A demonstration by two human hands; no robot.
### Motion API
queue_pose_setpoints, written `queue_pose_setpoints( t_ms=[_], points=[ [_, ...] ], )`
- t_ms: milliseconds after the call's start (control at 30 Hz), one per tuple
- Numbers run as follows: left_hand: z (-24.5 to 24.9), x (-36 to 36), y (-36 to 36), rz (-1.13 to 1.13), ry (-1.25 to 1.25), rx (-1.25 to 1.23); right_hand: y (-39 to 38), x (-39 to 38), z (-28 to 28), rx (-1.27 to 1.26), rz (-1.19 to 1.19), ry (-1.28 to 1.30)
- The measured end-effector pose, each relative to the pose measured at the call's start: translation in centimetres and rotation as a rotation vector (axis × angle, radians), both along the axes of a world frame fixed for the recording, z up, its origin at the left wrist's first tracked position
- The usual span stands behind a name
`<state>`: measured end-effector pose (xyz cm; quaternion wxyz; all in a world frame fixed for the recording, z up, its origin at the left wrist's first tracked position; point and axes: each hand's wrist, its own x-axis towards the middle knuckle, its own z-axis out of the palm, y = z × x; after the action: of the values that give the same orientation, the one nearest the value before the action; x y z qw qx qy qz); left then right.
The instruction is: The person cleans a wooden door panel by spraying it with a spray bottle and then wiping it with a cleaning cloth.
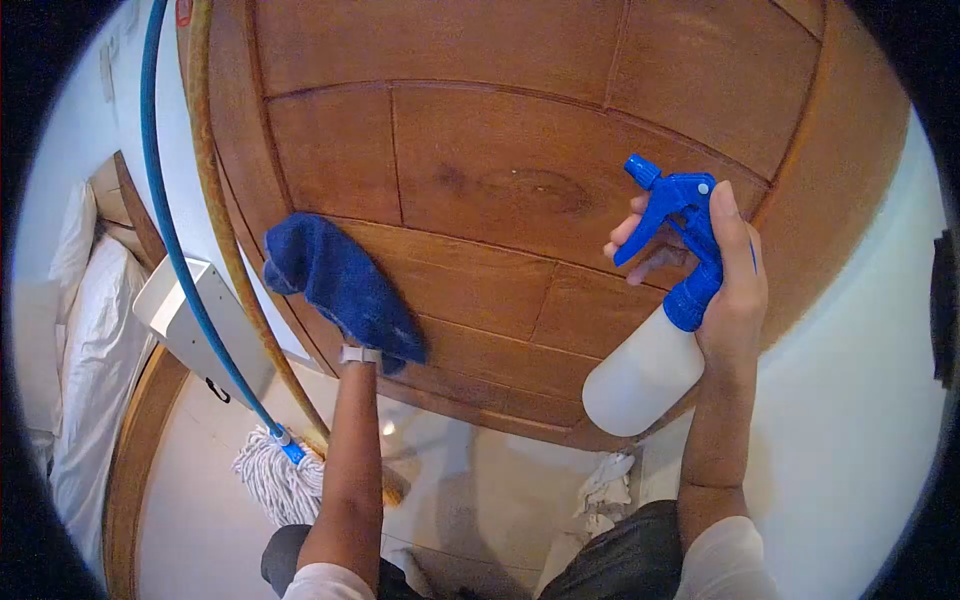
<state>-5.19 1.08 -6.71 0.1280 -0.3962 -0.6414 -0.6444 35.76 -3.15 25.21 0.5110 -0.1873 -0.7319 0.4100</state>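
A dark blue cloth (345, 275) lies against the brown wooden door (470, 270) on its left side. It covers most of my left hand (350, 338), so the fingers are hidden; only the part by the wrist strap (360, 354) shows. On the right, a spray bottle (645, 375) with a white body and a blue trigger head (685, 215) is in my right hand (735, 290). My thumb is behind the blue head and my fingers reach around toward the trigger. The bottle tilts, its nozzle pointing up and left toward the door.
At the left stand a mop with a blue handle (180, 250) and white strands (270, 475), and a brown pole (232, 250). Behind them are a white bin-like container (215, 320) and a bed with white bedding (105, 340). A white wall (850, 400) borders the door's right side.
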Motion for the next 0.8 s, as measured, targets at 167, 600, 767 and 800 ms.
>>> queue_pose_setpoints(
  t_ms=[167, 600, 767, 800],
  points=[
    [-1.1, 4.3, 2.6, -0.069, -0.047, -0.016, 0.3, 0.1, 0.0, -0.011, -0.020, 0.015],
    [2.8, 20.4, 0.8, -0.587, 0.391, -0.111, 0.7, -0.3, -0.1, -0.004, -0.062, 0.070],
    [7.8, 21.5, -1.8, -0.601, 0.454, -0.135, 0.8, -0.9, -0.3, 0.027, -0.079, 0.018],
    [8.1, 21.3, -1.8, -0.589, 0.475, -0.228, 0.7, -0.7, -0.4, 0.031, -0.076, 0.011]
  ],
)
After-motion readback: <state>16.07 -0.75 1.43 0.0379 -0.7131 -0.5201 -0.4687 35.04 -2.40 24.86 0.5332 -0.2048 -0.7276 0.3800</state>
